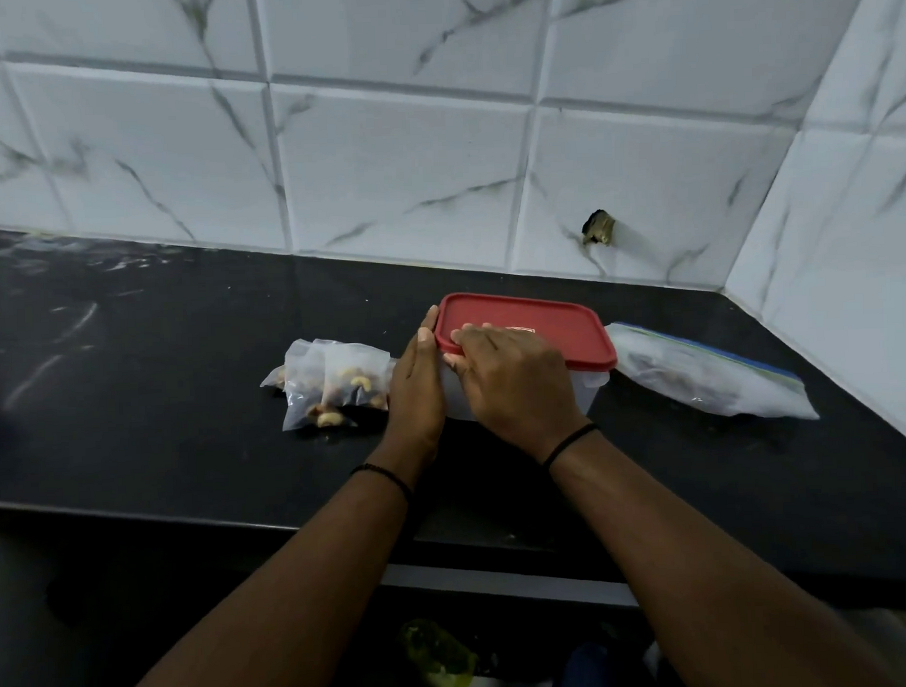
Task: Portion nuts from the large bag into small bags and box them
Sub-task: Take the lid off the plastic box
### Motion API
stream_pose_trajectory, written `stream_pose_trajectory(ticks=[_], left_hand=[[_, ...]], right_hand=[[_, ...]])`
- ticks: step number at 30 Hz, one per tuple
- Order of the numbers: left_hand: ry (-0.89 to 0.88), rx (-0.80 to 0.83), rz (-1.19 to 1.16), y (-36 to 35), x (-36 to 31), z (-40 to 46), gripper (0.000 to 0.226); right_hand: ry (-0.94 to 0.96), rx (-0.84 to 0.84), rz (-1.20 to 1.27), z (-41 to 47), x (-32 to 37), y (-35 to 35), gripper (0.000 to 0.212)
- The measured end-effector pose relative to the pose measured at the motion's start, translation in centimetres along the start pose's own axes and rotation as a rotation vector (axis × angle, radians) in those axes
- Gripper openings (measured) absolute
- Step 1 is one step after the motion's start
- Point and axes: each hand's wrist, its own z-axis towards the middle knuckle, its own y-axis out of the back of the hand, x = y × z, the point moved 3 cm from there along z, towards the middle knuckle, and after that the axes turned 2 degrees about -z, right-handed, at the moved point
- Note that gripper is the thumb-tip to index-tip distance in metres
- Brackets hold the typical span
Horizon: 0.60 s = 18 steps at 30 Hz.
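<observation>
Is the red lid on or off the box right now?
On. The red lid sits flat across the top of the clear box, with both hands at its left end. Whether it is fully snapped down, cannot tell.

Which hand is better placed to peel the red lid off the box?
Right. The right hand already lies over the red lid, thumb at its near edge. The left hand rests flat against the box side, suited to steadying.

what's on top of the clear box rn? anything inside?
A red lid sits on the box. The right hand grips the lid's near-left corner; the left hand lies flat against the box's left end. Lid and hands hide the contents.
</observation>
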Motion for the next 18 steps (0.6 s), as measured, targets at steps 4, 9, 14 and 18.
stream_pose_trajectory(ticks=[4, 9, 14, 18], left_hand=[[0.032, -0.021, 0.018, 0.0, 0.0, 0.0, 0.041], [0.081, -0.015, 0.045, -0.1, -0.1, 0.0, 0.043], [0.058, -0.013, 0.100, 0.2, -0.3, -0.6, 0.054], [0.008, -0.049, 0.222, -0.2, -0.7, -0.6, 0.065]], right_hand=[[-0.011, -0.045, 0.011, 0.3, -0.1, -0.6, 0.029], [-0.113, -0.100, 0.032, 1.5, -0.1, 0.4, 0.029], [-0.206, -0.098, 0.049, 2.0, 0.0, 0.7, 0.020], [-0.223, -0.092, 0.066, 2.4, 0.3, 1.1, 0.028]])
